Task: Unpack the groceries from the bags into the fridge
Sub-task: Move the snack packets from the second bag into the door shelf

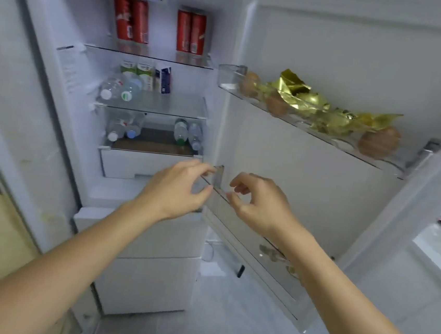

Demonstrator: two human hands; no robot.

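The fridge [47, 72] stands open, its door swung out to the right. My left hand [176, 189] pinches the near corner of the clear lower door bin [238, 223], index finger on top and thumb on its front. My right hand [259, 201] hovers just right of it over the same rim, fingers loosely curled and holding nothing I can see; its thumb tip is at the rim. Some small items [272, 254] lie further along in that bin, partly hidden by my right forearm. No grocery bag is in view.
The upper door bin [230, 75] holds brown eggs [378, 141] and gold wrappers [298, 90]. Red cans [131, 20] stand on the top shelf, with cartons [145, 73] and water bottles [118, 88] below. A white drawer [138, 163] sits under them. A counter [439, 244] lies at right.
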